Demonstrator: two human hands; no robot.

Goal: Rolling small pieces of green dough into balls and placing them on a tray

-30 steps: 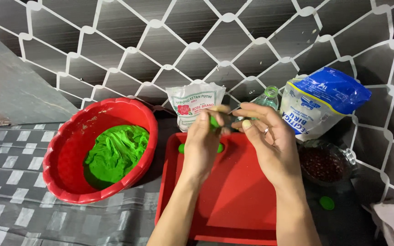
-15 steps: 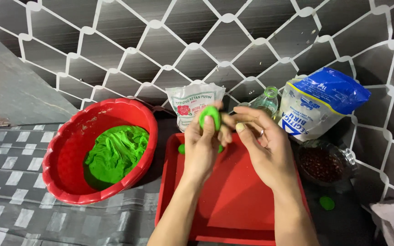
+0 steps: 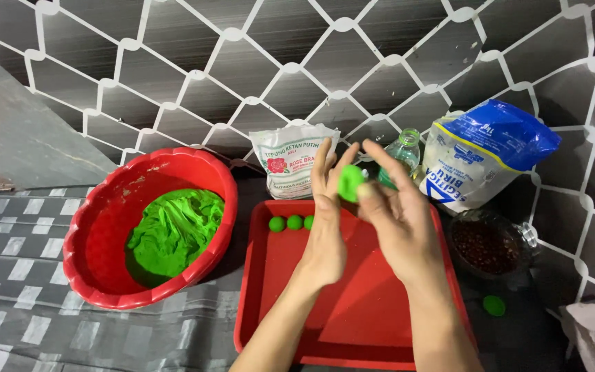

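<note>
Both my hands are raised over the far end of a red tray (image 3: 352, 303). A piece of green dough (image 3: 350, 182) sits between them. My left hand (image 3: 326, 213) stands edge-on with fingers straight, its palm against the dough. My right hand (image 3: 397, 213) presses the dough from the other side with thumb and fingers. Three small green dough balls (image 3: 292, 222) lie in a row at the tray's far left corner. A red bowl (image 3: 105, 234) at the left holds a large lump of green dough (image 3: 173, 231).
Behind the tray stand a white flour bag (image 3: 287, 162), a clear bottle (image 3: 402, 153) and a blue-and-white bag (image 3: 480, 155). A glass bowl of dark filling (image 3: 490, 248) sits right of the tray, a green cap (image 3: 494, 305) near it. A patterned wall rises behind.
The dough went from my left fingertips to between both hands. My left hand opened flat and shifted right, uncovering the three balls on the tray.
</note>
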